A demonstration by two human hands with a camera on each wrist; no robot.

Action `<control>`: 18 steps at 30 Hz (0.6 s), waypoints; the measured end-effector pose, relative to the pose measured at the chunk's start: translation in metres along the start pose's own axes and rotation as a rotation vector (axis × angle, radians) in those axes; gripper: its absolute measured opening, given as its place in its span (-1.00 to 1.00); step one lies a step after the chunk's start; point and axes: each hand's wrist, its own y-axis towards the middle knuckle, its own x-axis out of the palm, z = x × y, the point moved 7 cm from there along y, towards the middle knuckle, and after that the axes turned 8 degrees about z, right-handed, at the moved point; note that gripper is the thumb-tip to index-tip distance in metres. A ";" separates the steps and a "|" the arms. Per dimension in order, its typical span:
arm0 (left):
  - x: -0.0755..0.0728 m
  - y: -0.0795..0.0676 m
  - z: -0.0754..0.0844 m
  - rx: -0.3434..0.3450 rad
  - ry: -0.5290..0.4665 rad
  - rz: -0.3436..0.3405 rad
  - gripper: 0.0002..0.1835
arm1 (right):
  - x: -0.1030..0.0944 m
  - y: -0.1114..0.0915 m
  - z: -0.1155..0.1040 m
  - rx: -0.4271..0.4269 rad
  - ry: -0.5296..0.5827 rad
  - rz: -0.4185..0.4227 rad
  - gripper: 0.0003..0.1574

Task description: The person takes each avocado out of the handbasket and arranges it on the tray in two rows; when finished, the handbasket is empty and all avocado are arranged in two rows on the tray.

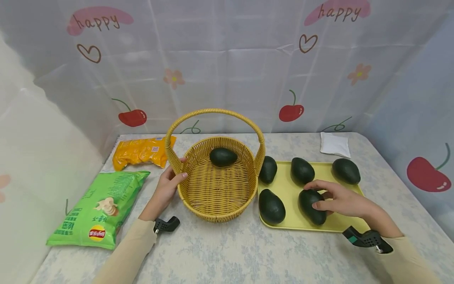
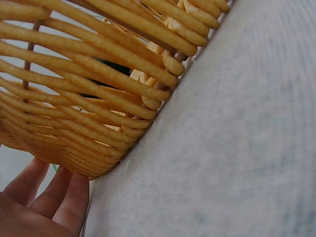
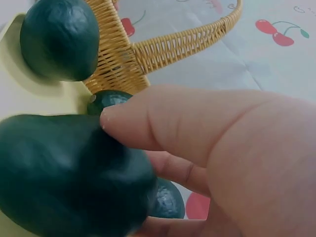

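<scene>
A wicker basket (image 1: 217, 213) with a hoop handle stands mid-table, one dark green avocado (image 1: 222, 156) lying inside it. My left hand (image 1: 169, 185) grips the basket's left rim, thumb over the edge; in the left wrist view its fingers (image 2: 54, 197) lie against the woven basket wall (image 2: 84, 113). To the right, a yellow tray (image 1: 325, 169) carries several avocados. My right hand (image 1: 337, 199) curls round the front-right avocado (image 1: 311, 207), which rests on the tray. In the right wrist view the right hand's thumb (image 3: 148, 123) presses on that avocado (image 3: 64, 173).
A green chip bag (image 1: 101, 205) and an orange snack packet (image 1: 142, 152) lie left of the basket. A white packet (image 1: 335, 144) sits behind the tray. A cherry-print curtain closes off the back and sides of the table.
</scene>
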 end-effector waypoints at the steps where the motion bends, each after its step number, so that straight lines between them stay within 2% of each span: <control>1: 0.000 0.000 0.000 0.000 -0.001 -0.001 -0.43 | 0.000 0.000 0.000 0.001 -0.001 0.000 -0.36; 11: 0.000 0.000 -0.001 -0.007 0.002 0.004 -0.42 | 0.000 0.000 -0.003 -0.005 0.002 0.008 -0.32; 18: 0.000 0.000 0.000 -0.009 0.001 0.005 -0.43 | -0.005 -0.002 -0.004 0.013 -0.022 0.043 -0.30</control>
